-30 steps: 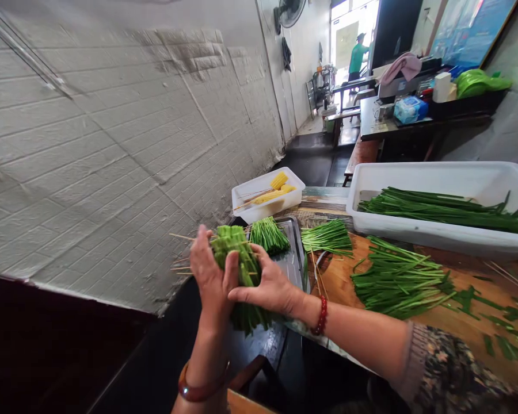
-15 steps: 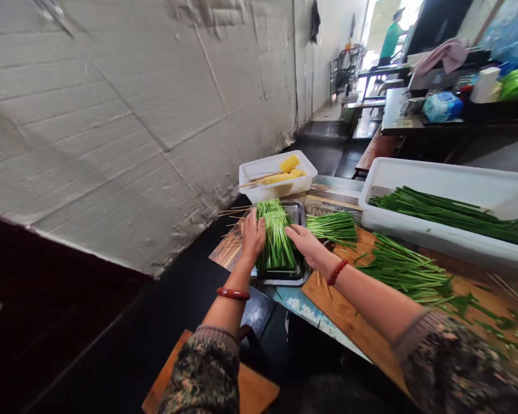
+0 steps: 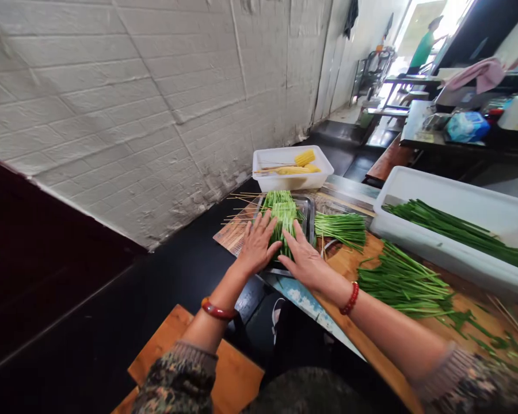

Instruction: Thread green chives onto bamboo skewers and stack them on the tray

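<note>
Skewered green chives [image 3: 284, 208] lie in a dark metal tray [image 3: 311, 221], their thin wooden sticks [image 3: 237, 221] poking out to the left. My left hand [image 3: 258, 244] rests flat on the near left part of the chives, fingers stretched out. Opposite it, my right hand [image 3: 304, 259] lies along their right side, fingers extended and thumb apart. Both hands partly cover the lower end of the chives and the tray. Right of the tray sits a cut bundle of chives [image 3: 341, 229]. Another loose pile of chives [image 3: 403, 282] spreads over the wooden cutting board [image 3: 377, 339].
Behind the tray stands a white tub [image 3: 267, 183] with skewered corn [image 3: 304, 158]. A long white bin [image 3: 388, 215] at right holds long chives [image 3: 457, 230]. The white wall [image 3: 176, 115] runs along the left. A person [image 3: 423, 49] stands far off by the doorway.
My hands have slid nearer along the chives and closer together, fingers now flatter and more spread. The view has turned slightly left.
</note>
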The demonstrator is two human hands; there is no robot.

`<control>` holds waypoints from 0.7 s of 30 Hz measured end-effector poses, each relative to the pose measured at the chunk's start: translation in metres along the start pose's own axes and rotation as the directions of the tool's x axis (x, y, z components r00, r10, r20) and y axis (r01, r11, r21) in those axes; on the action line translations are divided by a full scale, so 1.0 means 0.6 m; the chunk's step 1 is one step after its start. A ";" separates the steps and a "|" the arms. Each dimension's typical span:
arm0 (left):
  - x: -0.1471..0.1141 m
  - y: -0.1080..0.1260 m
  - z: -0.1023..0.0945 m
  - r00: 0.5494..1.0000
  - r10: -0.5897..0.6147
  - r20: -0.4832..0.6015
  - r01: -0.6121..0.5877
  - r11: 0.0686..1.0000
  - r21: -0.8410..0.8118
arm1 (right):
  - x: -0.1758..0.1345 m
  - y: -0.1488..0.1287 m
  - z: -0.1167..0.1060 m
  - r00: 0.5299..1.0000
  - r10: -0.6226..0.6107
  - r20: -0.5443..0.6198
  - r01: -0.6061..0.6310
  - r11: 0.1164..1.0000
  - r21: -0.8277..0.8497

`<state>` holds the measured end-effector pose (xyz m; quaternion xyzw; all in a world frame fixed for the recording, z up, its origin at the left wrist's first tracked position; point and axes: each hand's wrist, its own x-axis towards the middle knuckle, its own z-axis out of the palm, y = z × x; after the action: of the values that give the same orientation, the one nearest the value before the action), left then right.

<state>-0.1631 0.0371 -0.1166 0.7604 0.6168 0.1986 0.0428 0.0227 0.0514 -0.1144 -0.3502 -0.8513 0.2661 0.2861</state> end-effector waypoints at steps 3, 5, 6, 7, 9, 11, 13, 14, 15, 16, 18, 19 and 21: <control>0.004 -0.011 0.008 0.998 -0.055 0.035 0.053 0.998 0.042 | 0.016 0.004 0.006 0.999 -0.027 0.046 0.026 1.000 0.016; 0.007 -0.016 0.008 0.998 -0.068 0.008 0.067 0.995 0.069 | 0.022 0.011 -0.005 0.996 -0.044 0.083 0.043 0.999 0.015; 0.009 -0.016 0.007 0.998 -0.060 -0.012 0.061 0.995 0.084 | 0.021 0.013 -0.013 0.994 -0.046 0.100 0.045 0.999 0.005; 0.010 -0.014 0.004 0.999 -0.045 -0.028 0.047 0.994 0.099 | 0.020 0.013 -0.022 0.993 -0.040 0.111 0.042 0.999 -0.014; 0.012 -0.008 -0.004 0.999 -0.009 -0.047 0.015 0.992 0.124 | 0.013 0.008 -0.038 0.994 -0.010 0.108 0.020 0.996 -0.085; 0.015 -0.001 -0.011 0.998 0.008 -0.067 0.002 0.989 0.147 | 0.006 -0.003 -0.047 0.998 0.026 0.064 -0.014 0.983 -0.181; 0.019 0.005 -0.015 0.996 0.023 -0.086 -0.008 0.986 0.165 | 0.000 -0.015 -0.046 0.999 0.043 0.031 -0.034 0.965 -0.260; 0.021 0.006 -0.015 0.995 0.039 -0.087 -0.023 0.985 0.172 | -0.001 -0.020 -0.042 0.998 0.048 0.031 -0.037 0.959 -0.282; 0.023 0.005 -0.013 0.995 0.063 -0.076 -0.049 0.983 0.177 | -0.001 -0.024 -0.035 0.998 0.052 0.040 -0.039 0.957 -0.288; 0.024 0.003 -0.010 0.994 0.092 -0.054 -0.081 0.980 0.180 | 0.001 -0.025 -0.027 0.997 0.057 0.054 -0.040 0.959 -0.281; 0.027 -0.006 0.000 0.991 0.132 0.000 -0.130 0.974 0.183 | 0.008 -0.024 -0.008 0.995 0.058 0.077 -0.038 0.970 -0.238; 0.028 -0.012 0.006 0.991 0.135 0.019 -0.136 0.973 0.186 | 0.013 -0.021 0.000 0.995 0.045 0.085 -0.026 0.977 -0.212; 0.029 -0.023 0.018 0.994 0.110 0.016 -0.111 0.974 0.196 | 0.023 -0.013 0.011 0.994 0.008 0.109 0.010 0.986 -0.168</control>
<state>-0.1695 0.0591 -0.1264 0.7945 0.5900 0.1371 -0.0421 0.0067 0.0552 -0.1099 -0.3577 -0.8852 0.2120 0.2087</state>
